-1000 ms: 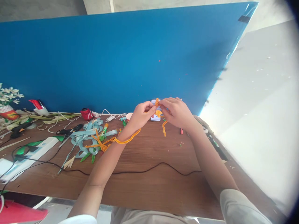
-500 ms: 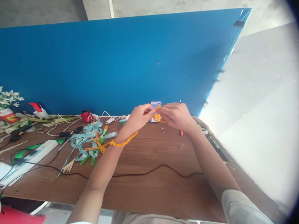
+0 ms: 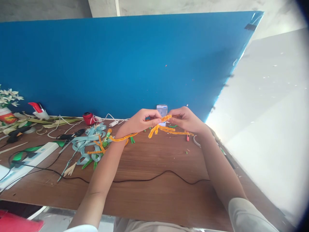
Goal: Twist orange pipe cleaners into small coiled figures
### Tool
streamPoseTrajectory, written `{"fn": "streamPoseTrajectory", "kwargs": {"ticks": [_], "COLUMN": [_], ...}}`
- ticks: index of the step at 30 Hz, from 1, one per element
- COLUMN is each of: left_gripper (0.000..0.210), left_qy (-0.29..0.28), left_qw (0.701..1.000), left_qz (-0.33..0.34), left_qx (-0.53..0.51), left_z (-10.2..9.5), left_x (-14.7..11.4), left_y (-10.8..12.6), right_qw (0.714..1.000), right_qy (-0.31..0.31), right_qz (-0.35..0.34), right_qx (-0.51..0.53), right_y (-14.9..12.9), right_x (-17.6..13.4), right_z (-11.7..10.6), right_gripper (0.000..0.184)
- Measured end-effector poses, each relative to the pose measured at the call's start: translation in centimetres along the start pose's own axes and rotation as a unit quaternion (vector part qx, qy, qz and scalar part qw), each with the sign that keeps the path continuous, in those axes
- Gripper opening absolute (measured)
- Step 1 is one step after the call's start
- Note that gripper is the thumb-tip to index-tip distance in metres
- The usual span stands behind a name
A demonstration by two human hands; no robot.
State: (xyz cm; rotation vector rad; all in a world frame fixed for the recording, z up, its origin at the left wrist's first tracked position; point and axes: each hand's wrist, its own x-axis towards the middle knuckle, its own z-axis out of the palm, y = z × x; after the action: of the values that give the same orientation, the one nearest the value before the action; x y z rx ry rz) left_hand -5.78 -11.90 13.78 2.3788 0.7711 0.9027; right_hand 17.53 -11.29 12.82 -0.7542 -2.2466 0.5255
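Observation:
Both hands meet over the back of the table, fingertips pinched on a twisted bunch of orange pipe cleaners (image 3: 156,129). My left hand (image 3: 146,121) closes thumb and fingers on its left end. On the other side my right hand (image 3: 187,119) pinches it, a little apart from the left. Loose orange strands hang below the fingers, one stretching right. Another orange strand (image 3: 124,138) lies across my left wrist. Behind the hands stands a lit phone (image 3: 162,109), partly covered. More orange and green pipe cleaners (image 3: 104,144) lie beside my left forearm.
Light blue ribbon (image 3: 83,145) is heaped on the left. A white power strip (image 3: 31,166) and a black cable (image 3: 147,181) lie on the wooden table (image 3: 154,201). A red spool (image 3: 88,118) stands at the back, below the blue panel (image 3: 108,64). A pink-red stick (image 3: 187,137) lies right.
My hands have drawn slightly apart and turned, bringing the orange strands into fuller view below the fingers. The phone behind is less covered. The view has shifted slightly.

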Motion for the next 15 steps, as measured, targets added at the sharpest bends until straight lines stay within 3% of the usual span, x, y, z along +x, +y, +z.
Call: {"fn": "streamPoseTrajectory", "kwargs": {"ticks": [3, 5, 7, 9, 12, 15], "left_gripper": [0.032, 0.028, 0.024, 0.021, 0.019, 0.022], "left_qy": [0.117, 0.136, 0.087, 0.001, -0.091, -0.086], "left_qw": [0.992, 0.99, 0.993, 0.993, 0.992, 0.994], "left_qz": [-0.023, -0.043, -0.03, 0.017, 0.059, 0.056], "left_qx": [-0.052, -0.012, 0.069, 0.115, 0.056, -0.043], "left_z": [0.7, 1.1, 1.2, 1.0, 0.7, 0.4], "left_x": [0.5, 0.8, 1.0, 0.9, 0.5, 0.0], "left_y": [-0.3, -0.8, -1.2, -1.4, -1.1, -0.8], "right_qw": [0.991, 0.964, 0.937, 0.934, 0.958, 0.984], "right_qy": [0.022, 0.057, 0.079, 0.092, 0.11, 0.09], "right_qz": [-0.029, -0.058, -0.085, -0.106, -0.108, -0.089], "right_qx": [-0.127, -0.255, -0.328, -0.328, -0.241, -0.129], "right_y": [-0.9, -1.5, -1.9, -1.9, -1.3, -0.8], "right_x": [-0.2, -0.3, -0.5, -0.6, -0.7, -0.6], "right_z": [0.7, 1.3, 1.6, 1.5, 0.6, -0.1], "right_gripper": [0.029, 0.029, 0.031, 0.032, 0.029, 0.027]}}
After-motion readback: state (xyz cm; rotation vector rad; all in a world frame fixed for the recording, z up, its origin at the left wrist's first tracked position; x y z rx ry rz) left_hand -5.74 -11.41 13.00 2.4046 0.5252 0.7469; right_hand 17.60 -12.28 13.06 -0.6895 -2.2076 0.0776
